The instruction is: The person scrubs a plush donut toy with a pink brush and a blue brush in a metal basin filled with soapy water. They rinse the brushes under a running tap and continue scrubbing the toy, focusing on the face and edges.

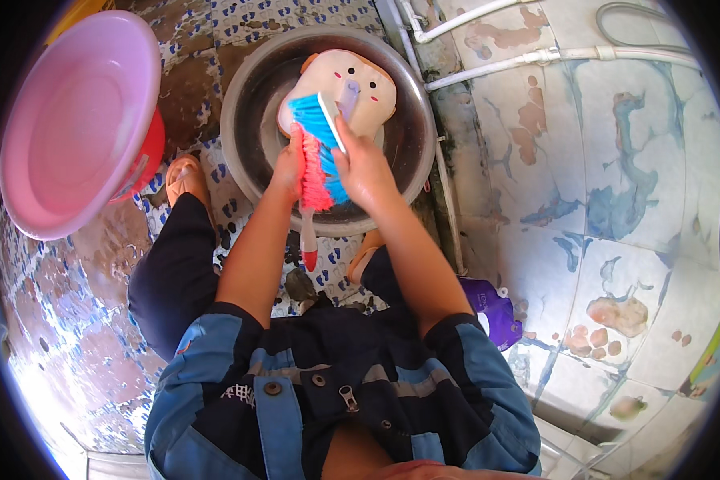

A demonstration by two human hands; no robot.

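Observation:
My left hand [290, 168] is closed round the bristle end of a brush with pink-red bristles [315, 172]; its clear handle with a red tip [309, 240] points down toward me. My right hand [366, 172] grips a white-backed brush with blue bristles [312, 116], whose pale translucent handle lies on the far side. The two sets of bristles press against each other. Beneath and beyond them, a cream, toast-shaped plush cushion [376, 84] with a small face lies in a round metal basin [244, 164]. My fingers' far sides are partly hidden by the bristles.
At the left a large pink plastic basin [64, 128] is tilted over a red bucket [146, 164]. A purple pouch [494, 314] sits by the wall at my right. White pipes [536, 58] run along the tiled wall beside the metal basin. My feet in orange sandals flank the basin.

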